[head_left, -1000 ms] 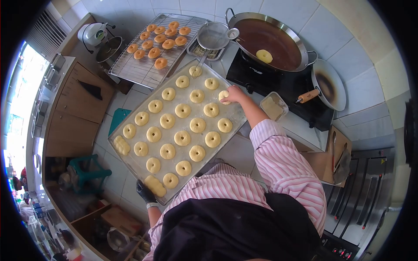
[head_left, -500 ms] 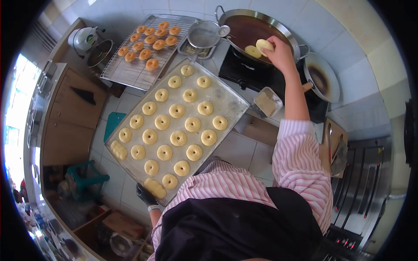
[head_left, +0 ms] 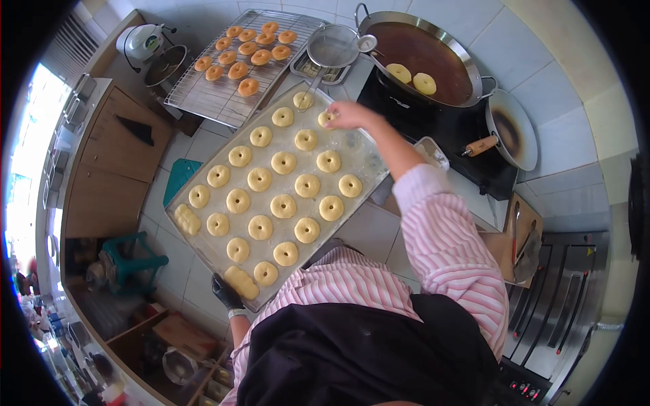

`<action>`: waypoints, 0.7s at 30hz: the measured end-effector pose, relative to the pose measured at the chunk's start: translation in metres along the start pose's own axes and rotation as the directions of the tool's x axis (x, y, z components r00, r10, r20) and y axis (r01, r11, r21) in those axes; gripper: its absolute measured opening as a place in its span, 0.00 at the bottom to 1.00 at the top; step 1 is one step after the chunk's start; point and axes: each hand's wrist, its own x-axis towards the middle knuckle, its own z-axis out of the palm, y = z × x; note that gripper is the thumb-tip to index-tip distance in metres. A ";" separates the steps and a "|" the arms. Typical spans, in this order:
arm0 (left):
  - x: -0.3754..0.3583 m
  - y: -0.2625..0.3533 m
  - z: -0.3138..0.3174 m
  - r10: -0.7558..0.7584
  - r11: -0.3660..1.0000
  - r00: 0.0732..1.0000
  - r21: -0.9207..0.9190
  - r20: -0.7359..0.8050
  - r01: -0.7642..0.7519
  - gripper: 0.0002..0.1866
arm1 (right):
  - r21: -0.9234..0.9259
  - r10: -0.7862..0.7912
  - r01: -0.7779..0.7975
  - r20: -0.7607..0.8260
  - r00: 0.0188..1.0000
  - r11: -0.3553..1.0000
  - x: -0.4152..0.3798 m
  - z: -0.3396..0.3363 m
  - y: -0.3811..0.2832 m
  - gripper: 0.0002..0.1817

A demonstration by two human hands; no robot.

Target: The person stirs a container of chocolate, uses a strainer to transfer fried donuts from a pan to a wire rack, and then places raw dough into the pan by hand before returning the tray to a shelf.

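Observation:
My right hand (head_left: pixel 351 115) reaches over the far right part of the metal tray (head_left: pixel 369 150), its fingers closed at the edge of a pale raw doughnut (head_left: pixel 326 119). Rows of similar dough rings cover the tray, with two lumpy dough pieces (head_left: pixel 242 283) along its left end. In a black glove, my left hand (head_left: pixel 226 292) grips the tray's near left corner; part of its fingers is hidden. Two raw doughnuts (head_left: pixel 424 83) float side by side in the brown oil of the large two-handled pan (head_left: pixel 433 34).
Browned doughnuts (head_left: pixel 248 86) rest on a wire rack (head_left: pixel 203 108) at the back left. A strainer (head_left: pixel 330 47) and a dial thermometer (head_left: pixel 367 44) are beside the oil pan. A second pan (head_left: pixel 514 132) with a wooden handle stands right of it. A green stool (head_left: pixel 135 264) is lower left.
My right hand has moved from above the oil back to the tray. The doughnut it held now floats in the oil beside the other one. My left hand stays at the tray corner.

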 end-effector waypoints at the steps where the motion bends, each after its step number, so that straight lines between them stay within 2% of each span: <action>1: 0.000 0.000 -0.001 0.004 1.000 1.000 -0.007 0.006 -0.004 0.20 | -0.108 -0.005 0.002 -0.027 1.000 0.994 0.019 0.027 0.012 0.34; 4: -0.003 0.012 0.002 0.019 1.000 1.000 0.000 -0.003 -0.019 0.19 | -0.162 0.188 -0.222 -0.198 0.962 0.961 0.060 0.071 0.034 0.36; 7: -0.008 0.021 0.009 0.020 1.000 0.999 -0.001 -0.036 -0.020 0.19 | -0.194 0.301 -0.349 -0.236 0.924 0.917 0.085 0.079 0.048 0.36; 10: -0.001 0.006 0.002 0.046 0.999 0.998 0.017 -0.042 -0.045 0.19 | -0.203 0.392 -0.391 -0.037 0.919 0.898 0.076 0.047 0.028 0.37; 11: -0.002 0.007 0.002 0.059 0.998 0.998 0.027 -0.036 -0.058 0.19 | -0.196 0.388 -0.392 -0.061 0.920 0.899 0.077 0.050 0.032 0.32; 14: -0.006 0.016 0.003 0.043 0.997 0.999 0.069 0.002 -0.043 0.19 | -0.109 0.069 -0.090 -0.179 0.981 0.990 0.064 0.063 0.045 0.26; 15: -0.007 0.018 0.004 0.057 0.995 0.998 0.088 -0.003 -0.056 0.19 | -0.059 0.033 -0.049 -0.239 0.970 0.997 0.051 0.061 0.037 0.20; 17: -0.009 0.022 0.006 0.082 0.988 0.997 0.130 -0.006 -0.080 0.20 | 0.067 0.006 0.016 -0.313 0.950 0.998 0.020 0.045 0.016 0.19; 20: 0.005 -0.019 -0.006 -0.002 1.000 1.000 0.002 0.015 0.002 0.20 | 0.156 -0.018 0.100 -0.455 0.890 0.983 -0.046 -0.025 -0.034 0.19; 21: 0.007 -0.025 -0.005 -0.010 1.000 1.000 -0.015 0.013 0.011 0.20 | 0.154 0.023 0.059 -0.482 0.876 0.986 -0.072 -0.059 -0.053 0.18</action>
